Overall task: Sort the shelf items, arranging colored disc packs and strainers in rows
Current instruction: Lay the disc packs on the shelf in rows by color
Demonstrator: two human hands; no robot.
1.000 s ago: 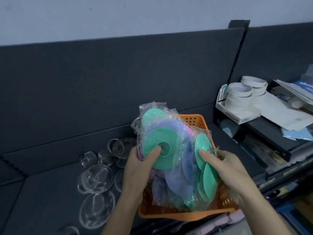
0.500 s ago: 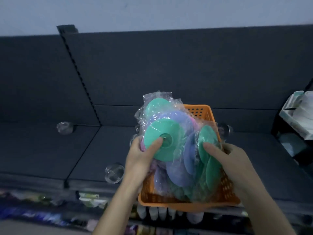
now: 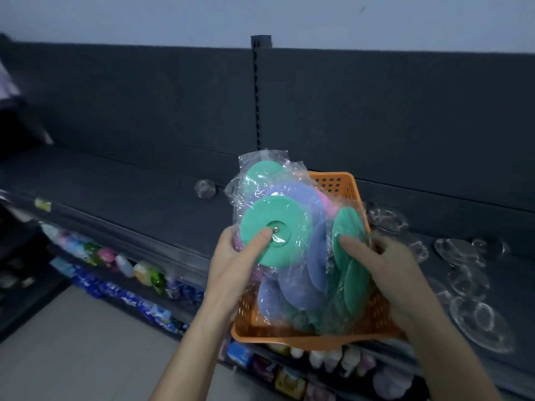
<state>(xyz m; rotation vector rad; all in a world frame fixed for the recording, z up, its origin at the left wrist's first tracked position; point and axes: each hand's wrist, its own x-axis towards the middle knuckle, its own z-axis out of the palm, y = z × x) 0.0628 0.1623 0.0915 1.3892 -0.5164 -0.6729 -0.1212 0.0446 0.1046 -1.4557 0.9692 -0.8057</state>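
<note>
Gripping crinkly clear-wrapped disc packs [image 3: 292, 244], my left hand [image 3: 234, 267] pinches a smooth round green disc [image 3: 275, 231] at centre frame. My right hand [image 3: 385, 273] clamps the packs and the perforated orange basket [image 3: 333, 183].

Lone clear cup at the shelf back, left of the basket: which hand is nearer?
Left. The left hand sits just below-right of the clear cup; the right hand is across the orange basket.

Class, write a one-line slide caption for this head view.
Both hands grip wrapped disc packs in an orange basket over a dark shelf.
</note>
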